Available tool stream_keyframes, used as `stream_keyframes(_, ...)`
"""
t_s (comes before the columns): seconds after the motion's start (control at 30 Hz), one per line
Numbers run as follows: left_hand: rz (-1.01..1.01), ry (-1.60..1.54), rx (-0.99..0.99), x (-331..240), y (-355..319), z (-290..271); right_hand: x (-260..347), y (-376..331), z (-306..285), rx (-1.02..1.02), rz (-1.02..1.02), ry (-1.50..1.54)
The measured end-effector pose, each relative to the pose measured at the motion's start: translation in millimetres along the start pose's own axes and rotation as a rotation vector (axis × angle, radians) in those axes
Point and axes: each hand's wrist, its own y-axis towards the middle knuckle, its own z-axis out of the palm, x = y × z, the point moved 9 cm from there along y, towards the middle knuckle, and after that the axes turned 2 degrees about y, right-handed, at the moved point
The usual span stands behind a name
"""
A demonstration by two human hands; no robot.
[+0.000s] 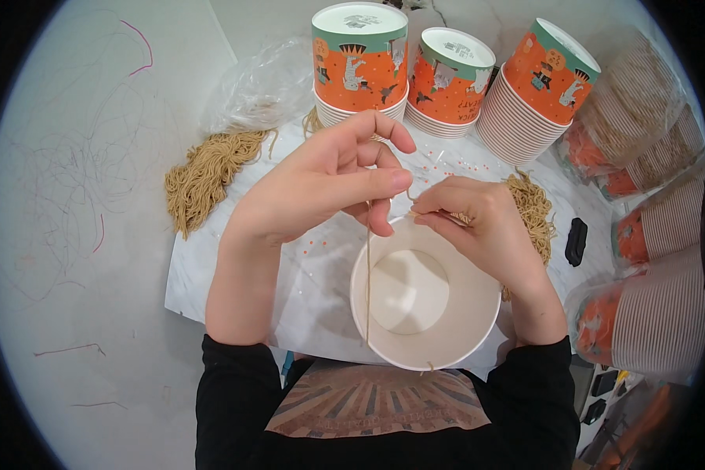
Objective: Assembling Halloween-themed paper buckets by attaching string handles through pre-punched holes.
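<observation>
White tub [476,304] on the table, tan cord [367,282] in hand at its far rim

The tub stands mouth up near the table's front edge, close to the person's body, so the view goes down past its pale inner wall to the round bottom. A short knot of tan cord [431,366] sits on its near rim. The right hand [478,221] has thumb and fingers pinched together on the cord, right at the far rim. The left hand [329,176] is raised above the tub's far left side, index finger lifted and thumb stretched out; the cord runs between the two hands and a length hangs down from the left one, across the left part of the opening. Whether the left fingers pinch it or only carry it looped, I cannot tell.

Behind stand three stacks of orange-and-green tubs [360,74], nested base up, with striped white rims layered beneath. Along the right side, more tubs [666,227] lie nested in clear plastic wrapping. At upper left, a clear plastic bag [262,78] shows tan strands through its lower edge, and a bundle of cord [211,180] lies just beside it. Another bundle [531,205] lies partly behind the right hand, on the white marbled table [317,290].
</observation>
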Motion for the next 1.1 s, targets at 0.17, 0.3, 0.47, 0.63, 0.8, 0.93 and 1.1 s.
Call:
stream_keyframes(0.17,0.034,0.240,-0.122,11.3,10.6,-7.2,3.5,-1.2,-12.4,-0.054,-0.078,0.015)
stream_keyframes(0.3,-0.023,0.375,-0.137,16.4,9.6,-5.4,-7.7,-1.0,-12.7,-0.002,0.045,0.110)
stream_keyframes(0.47,0.086,0.840,-0.226,14.5,8.1,-11.7,-12.6,2.2,-7.8,0.026,0.076,0.170)
stream_keyframes(0.63,0.066,1.012,-0.207,11.3,12.8,-4.1,-28.7,1.0,-3.7,0.044,0.219,0.302)
stream_keyframes(0.8,0.163,0.857,-0.226,6.7,8.7,-4.0,-37.7,1.8,-2.7,-0.044,0.240,0.289)
stream_keyframes(0.93,0.183,0.884,-0.224,2.9,6.1,-0.1,-27.4,1.4,-10.5,-0.072,0.220,0.110)
stream_keyframes(1.1,0.161,0.887,-0.219,5.1,8.7,1.2,-20.7,-2.2,-16.3,-0.122,0.215,0.026)
